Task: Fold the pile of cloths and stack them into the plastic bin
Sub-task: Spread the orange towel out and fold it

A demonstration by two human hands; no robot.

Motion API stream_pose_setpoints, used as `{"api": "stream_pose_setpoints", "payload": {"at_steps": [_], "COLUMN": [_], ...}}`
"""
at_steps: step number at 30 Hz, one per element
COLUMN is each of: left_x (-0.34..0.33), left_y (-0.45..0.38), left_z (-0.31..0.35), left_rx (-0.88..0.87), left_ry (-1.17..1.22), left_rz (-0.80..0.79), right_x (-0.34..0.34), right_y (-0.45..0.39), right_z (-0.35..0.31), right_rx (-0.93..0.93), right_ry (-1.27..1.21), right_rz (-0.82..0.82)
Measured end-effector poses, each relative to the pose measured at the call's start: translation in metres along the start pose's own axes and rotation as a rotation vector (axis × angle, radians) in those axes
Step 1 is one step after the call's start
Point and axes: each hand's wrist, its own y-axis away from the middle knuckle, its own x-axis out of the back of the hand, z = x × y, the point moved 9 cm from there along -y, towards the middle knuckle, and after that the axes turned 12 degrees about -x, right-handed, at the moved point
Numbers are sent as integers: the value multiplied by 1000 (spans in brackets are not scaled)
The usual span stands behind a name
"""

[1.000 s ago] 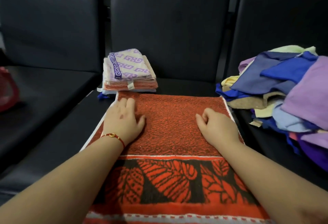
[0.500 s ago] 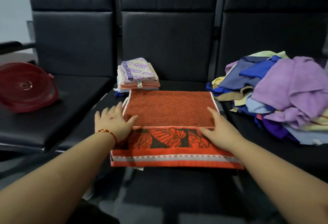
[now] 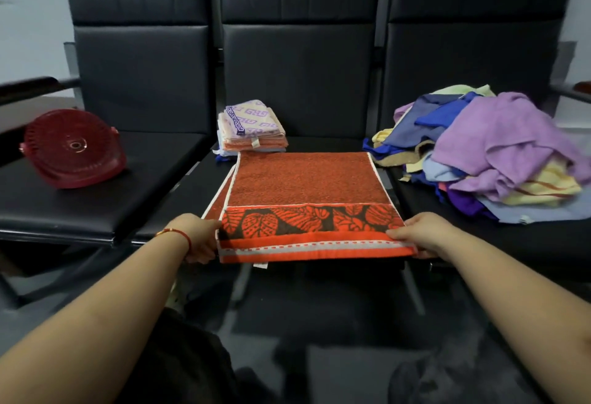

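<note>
We grip the near corners of the orange towel (image 3: 302, 186), our left hand (image 3: 200, 237) and right hand (image 3: 422, 234) each with fingers curled round its leaf-patterned border. The towel lies folded on the middle seat (image 3: 351, 144). Beyond its far left corner sits the folded stack (image 3: 251, 128), its top cloth's purple lettering unreadable. Right of the towel lies the unfolded pile (image 3: 486, 151); left, the red bin (image 3: 72, 148).
</note>
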Motion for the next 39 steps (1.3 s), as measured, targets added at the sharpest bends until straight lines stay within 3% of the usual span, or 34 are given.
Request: {"api": "stream_pose_setpoints", "payload": {"at_steps": [4, 7, 10, 13, 15, 18, 24, 33, 35, 39], "left_x": [-11, -22, -30, -12, 9, 23, 25, 32, 32, 14], "left_y": [4, 12, 17, 8, 3, -4, -26, -19, -17, -16], "left_z": [2, 12, 19, 37, 55, 65, 15, -6, -8, -15], "left_rx": [-2, -8, -71, -273, -441, -560, -296, -65, -44, 49], "left_ry": [171, 334, 307, 353, 574, 833, 327, -60, -8, 377], "left_rz": [-44, -194, -294, -117, 33, 88, 184, 156, 161, 32], "right_x": [1, -5, -6, -2, 14, 33, -23, -32, -34, -35], "right_y": [2, 5, 13, 14, 16, 21, 12, 20, 23, 28], "right_z": [-2, 1, 3, -8, -36, -59, -18, 1, 2, 8], "right_rx": [-18, -101, -167, -116, 77, 246, -140, -265, -286, -305], "right_ry": [2, -66, -70, -94, -405, -785, -236, 124, 101, 190], "right_rz": [57, -60, -144, -153, -128, -138, -339, -413, -449, -448]}}
